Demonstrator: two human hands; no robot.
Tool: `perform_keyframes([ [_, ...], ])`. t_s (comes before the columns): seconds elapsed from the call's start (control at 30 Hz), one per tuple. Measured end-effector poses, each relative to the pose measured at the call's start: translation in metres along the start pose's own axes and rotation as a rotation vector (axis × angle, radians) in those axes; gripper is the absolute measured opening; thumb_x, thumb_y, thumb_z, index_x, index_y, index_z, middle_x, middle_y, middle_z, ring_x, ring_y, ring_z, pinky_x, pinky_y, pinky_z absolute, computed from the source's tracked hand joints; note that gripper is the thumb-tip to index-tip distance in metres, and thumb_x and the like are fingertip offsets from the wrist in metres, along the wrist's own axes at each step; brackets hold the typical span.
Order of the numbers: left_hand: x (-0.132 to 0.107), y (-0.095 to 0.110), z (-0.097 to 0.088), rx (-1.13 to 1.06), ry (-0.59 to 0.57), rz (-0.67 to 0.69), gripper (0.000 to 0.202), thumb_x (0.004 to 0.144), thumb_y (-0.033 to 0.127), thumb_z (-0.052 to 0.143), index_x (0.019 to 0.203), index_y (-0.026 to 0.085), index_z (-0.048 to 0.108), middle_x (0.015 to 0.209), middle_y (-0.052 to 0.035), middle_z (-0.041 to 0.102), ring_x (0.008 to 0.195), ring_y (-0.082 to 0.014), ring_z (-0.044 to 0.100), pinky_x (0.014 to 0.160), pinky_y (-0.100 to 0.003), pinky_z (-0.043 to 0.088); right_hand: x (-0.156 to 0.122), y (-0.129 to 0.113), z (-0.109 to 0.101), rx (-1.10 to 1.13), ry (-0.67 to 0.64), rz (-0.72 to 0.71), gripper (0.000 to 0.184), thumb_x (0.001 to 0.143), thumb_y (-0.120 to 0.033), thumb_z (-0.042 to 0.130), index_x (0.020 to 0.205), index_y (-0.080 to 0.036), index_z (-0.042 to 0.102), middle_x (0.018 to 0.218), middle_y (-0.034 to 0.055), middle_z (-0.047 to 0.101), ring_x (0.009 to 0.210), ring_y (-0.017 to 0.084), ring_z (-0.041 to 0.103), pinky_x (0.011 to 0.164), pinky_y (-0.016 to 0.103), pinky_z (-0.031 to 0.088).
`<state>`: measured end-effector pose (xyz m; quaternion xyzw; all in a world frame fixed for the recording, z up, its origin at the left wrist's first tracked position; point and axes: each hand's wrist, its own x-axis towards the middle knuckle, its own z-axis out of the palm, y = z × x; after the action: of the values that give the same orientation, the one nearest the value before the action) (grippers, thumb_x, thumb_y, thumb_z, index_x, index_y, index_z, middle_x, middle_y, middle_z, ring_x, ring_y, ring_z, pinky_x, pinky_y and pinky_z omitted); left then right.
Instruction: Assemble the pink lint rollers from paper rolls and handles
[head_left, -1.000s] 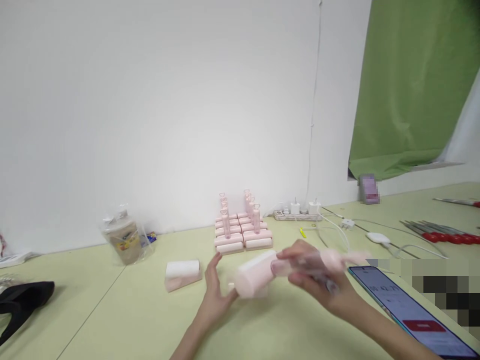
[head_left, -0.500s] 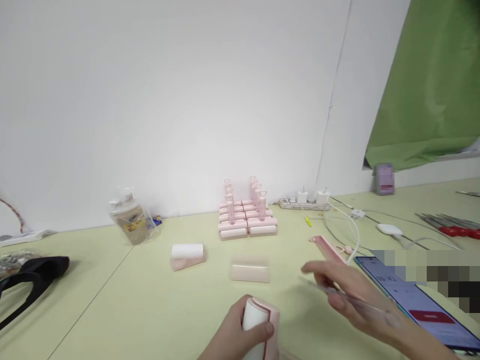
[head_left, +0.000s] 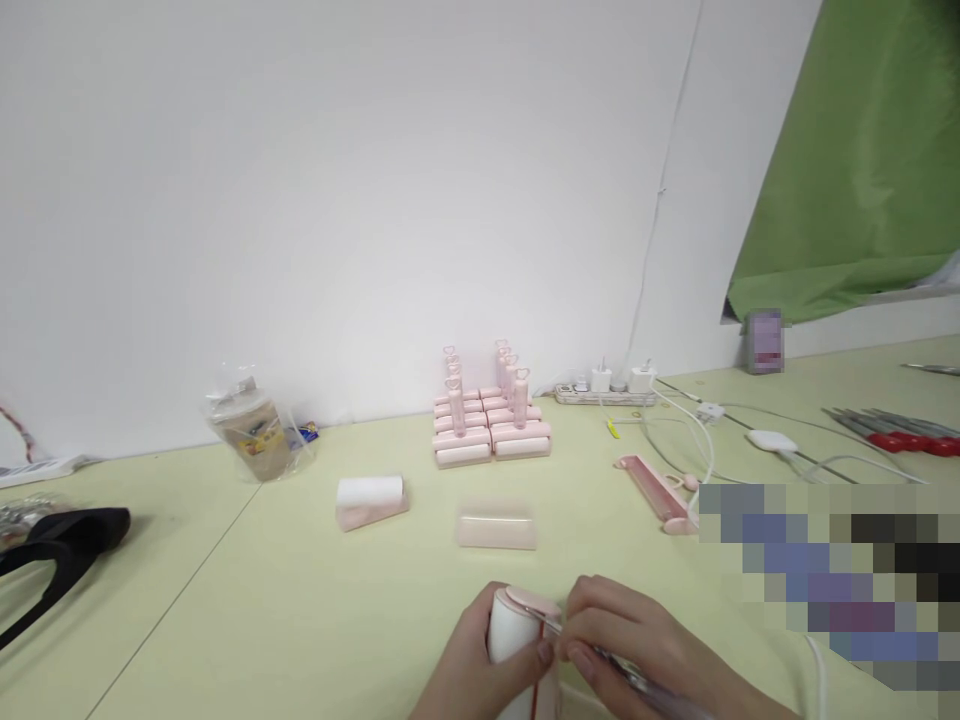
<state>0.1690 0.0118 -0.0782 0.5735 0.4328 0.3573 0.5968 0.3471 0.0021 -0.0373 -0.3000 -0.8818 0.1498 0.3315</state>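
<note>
Low in the view, my left hand wraps round an upright lint roller with a white paper roll and a pink casing. A thin metal-tipped tool with a clear handle is pinched in my right hand; its exact kind I cannot make out. Its tip touches the pink top end of the roller, by the seam. Beyond my hands lies a translucent pinkish cover. To its left rests a white roll on a pink part. An open pink casing lies to the right.
Several pink rollers with small pink bottles stand near the wall. A bagged drink cup and a black object are leftward. Rightward are a power strip, white cables and red-handled tools.
My right hand has moved left and down with the clear-handled tool, bringing its tip onto the roller's top. My left hand still holds the roller in nearly the same spot.
</note>
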Motion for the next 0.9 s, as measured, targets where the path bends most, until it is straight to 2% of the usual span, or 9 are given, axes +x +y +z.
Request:
perform_keyframes([
  [0.1, -0.001, 0.002, 0.003, 0.001, 0.020, -0.024, 0.037, 0.066, 0.043, 0.063, 0.088, 0.015, 0.056, 0.077, -0.0018, 0.060, 0.075, -0.0177, 0.052, 0.068, -0.026, 0.040, 0.001, 0.009, 0.010, -0.099, -0.018, -0.048, 0.016, 0.084, -0.015, 0.038, 0.075, -0.019, 0.051, 0.072, 0.0015, 0.054, 0.062, 0.009, 0.049, 0.055, 0.019, 0.038],
  [0.23, 0.001, -0.001, 0.006, 0.034, 0.117, -0.032, 0.026, 0.064, 0.033, 0.063, 0.082, 0.015, 0.057, 0.074, -0.0018, 0.061, 0.071, -0.0173, 0.053, 0.066, -0.026, 0.041, 0.000, 0.025, 0.028, -0.345, 0.132, -0.277, 0.019, 0.085, -0.013, 0.035, 0.073, -0.019, 0.048, 0.061, -0.0003, 0.051, 0.054, 0.010, 0.045, 0.054, 0.022, 0.035],
  [0.33, 0.006, -0.004, 0.010, 0.049, 0.205, -0.056, 0.019, 0.062, 0.026, 0.061, 0.077, 0.015, 0.055, 0.069, -0.0009, 0.059, 0.068, -0.0163, 0.052, 0.063, -0.025, 0.041, -0.002, 0.028, 0.034, -0.396, 0.200, -0.319, 0.019, 0.086, -0.011, 0.033, 0.074, -0.018, 0.046, 0.059, -0.0006, 0.049, 0.053, 0.010, 0.044, 0.056, 0.024, 0.036],
  [0.43, 0.013, -0.003, 0.016, 0.010, 0.299, -0.080, 0.020, 0.061, 0.020, 0.061, 0.075, 0.018, 0.048, 0.063, 0.0028, 0.053, 0.060, -0.0133, 0.050, 0.056, -0.023, 0.041, -0.006, 0.025, 0.033, -0.424, 0.217, -0.279, 0.018, 0.086, -0.012, 0.034, 0.074, -0.017, 0.046, 0.061, 0.0008, 0.049, 0.057, 0.012, 0.046, 0.057, 0.025, 0.036],
  [0.5, 0.018, 0.001, 0.020, -0.009, 0.316, -0.060, 0.024, 0.061, 0.018, 0.063, 0.077, 0.019, 0.045, 0.064, 0.0033, 0.053, 0.059, -0.0125, 0.051, 0.056, -0.023, 0.042, -0.010, 0.024, 0.032, -0.404, 0.213, -0.188, 0.017, 0.086, -0.012, 0.034, 0.075, -0.017, 0.046, 0.065, 0.0010, 0.049, 0.058, 0.011, 0.046, 0.054, 0.022, 0.035],
  [0.6, 0.026, 0.009, 0.020, -0.027, 0.291, 0.004, 0.024, 0.067, 0.026, 0.062, 0.082, 0.018, 0.045, 0.072, -0.0002, 0.056, 0.066, -0.0141, 0.054, 0.059, -0.024, 0.045, -0.017, 0.030, 0.031, -0.339, 0.173, -0.022, 0.018, 0.088, -0.013, 0.033, 0.075, -0.018, 0.044, 0.068, -0.0006, 0.046, 0.056, 0.008, 0.045, 0.048, 0.018, 0.032],
  [0.7, 0.032, 0.015, 0.013, 0.023, 0.331, 0.009, 0.024, 0.072, 0.033, 0.059, 0.084, 0.018, 0.044, 0.072, -0.0002, 0.055, 0.061, -0.0134, 0.054, 0.054, -0.024, 0.045, -0.017, 0.036, 0.023, -0.295, 0.191, 0.025, 0.020, 0.089, -0.014, 0.033, 0.070, -0.019, 0.039, 0.063, -0.0023, 0.042, 0.055, 0.009, 0.042, 0.049, 0.019, 0.031],
  [0.77, 0.034, 0.017, 0.006, 0.084, 0.336, 0.008, 0.023, 0.071, 0.032, 0.059, 0.083, 0.019, 0.044, 0.069, 0.0014, 0.054, 0.055, -0.0113, 0.052, 0.051, -0.023, 0.043, -0.012, 0.034, 0.013, -0.189, 0.190, 0.074, 0.022, 0.090, -0.016, 0.031, 0.069, -0.019, 0.037, 0.062, -0.0023, 0.043, 0.056, 0.009, 0.042, 0.052, 0.020, 0.033],
  [0.9, 0.036, 0.020, -0.001, 0.121, 0.276, 0.021, 0.019, 0.071, 0.027, 0.058, 0.080, 0.019, 0.044, 0.065, 0.0038, 0.052, 0.048, -0.0088, 0.048, 0.047, -0.021, 0.041, 0.004, 0.021, -0.005, 0.091, 0.086, 0.144, 0.026, 0.092, -0.024, 0.029, 0.070, -0.019, 0.039, 0.067, -0.0015, 0.045, 0.061, 0.009, 0.044, 0.057, 0.019, 0.037],
])
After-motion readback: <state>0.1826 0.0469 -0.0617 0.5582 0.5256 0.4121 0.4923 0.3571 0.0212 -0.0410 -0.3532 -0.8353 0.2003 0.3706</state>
